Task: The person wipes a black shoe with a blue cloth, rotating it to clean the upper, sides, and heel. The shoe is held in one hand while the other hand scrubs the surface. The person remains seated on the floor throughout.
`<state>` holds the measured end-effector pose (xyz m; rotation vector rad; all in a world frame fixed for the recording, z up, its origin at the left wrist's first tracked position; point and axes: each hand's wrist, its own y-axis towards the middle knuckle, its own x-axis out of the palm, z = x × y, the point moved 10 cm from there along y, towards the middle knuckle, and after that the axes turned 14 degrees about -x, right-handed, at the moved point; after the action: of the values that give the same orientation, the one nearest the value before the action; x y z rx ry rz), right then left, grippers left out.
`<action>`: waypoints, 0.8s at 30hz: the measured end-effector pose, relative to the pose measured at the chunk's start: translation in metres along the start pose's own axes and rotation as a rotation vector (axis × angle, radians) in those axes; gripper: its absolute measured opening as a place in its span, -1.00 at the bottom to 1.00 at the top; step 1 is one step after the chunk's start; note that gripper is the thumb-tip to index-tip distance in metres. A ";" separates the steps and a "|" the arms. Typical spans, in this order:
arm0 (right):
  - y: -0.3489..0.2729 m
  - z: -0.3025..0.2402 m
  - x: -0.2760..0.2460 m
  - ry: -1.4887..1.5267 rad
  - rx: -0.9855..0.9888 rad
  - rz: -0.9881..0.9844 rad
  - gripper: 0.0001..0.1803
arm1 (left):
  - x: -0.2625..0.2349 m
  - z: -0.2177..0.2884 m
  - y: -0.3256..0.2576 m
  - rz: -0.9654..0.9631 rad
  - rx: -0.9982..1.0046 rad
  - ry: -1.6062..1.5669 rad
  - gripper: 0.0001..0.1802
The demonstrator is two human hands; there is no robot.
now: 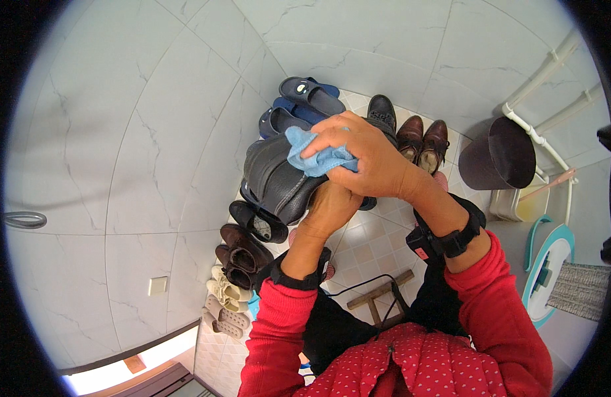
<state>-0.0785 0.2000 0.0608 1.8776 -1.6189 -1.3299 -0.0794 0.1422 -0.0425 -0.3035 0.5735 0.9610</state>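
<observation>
A black leather shoe (274,173) is held up in front of me, tilted, with its toe toward the left. My left hand (332,210) grips it near its opening; the fingers are mostly hidden behind the shoe and my other hand. Pinched in my right hand (371,155) is a crumpled light-blue cloth (322,157), which lies against the upper part of the shoe. The right hand overlaps the left wrist area from above. Another black shoe (381,112) stands on the floor beyond my right hand.
Blue slippers (311,96), brown lace-up shoes (432,142), dark brown shoes (243,251) and beige clogs (224,319) line the walls. A dark bucket (494,155) stands right, below white pipes (540,139). A wooden stool (379,291) shows between my legs.
</observation>
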 end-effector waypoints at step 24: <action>0.004 0.002 0.013 -0.200 0.074 -0.109 -0.71 | 0.022 -0.001 0.000 -0.086 0.056 -0.044 -0.60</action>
<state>-0.0831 0.1874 0.0569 1.9548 -1.7038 -1.5671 -0.0702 0.1565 -0.0565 -0.2544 0.5417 0.8655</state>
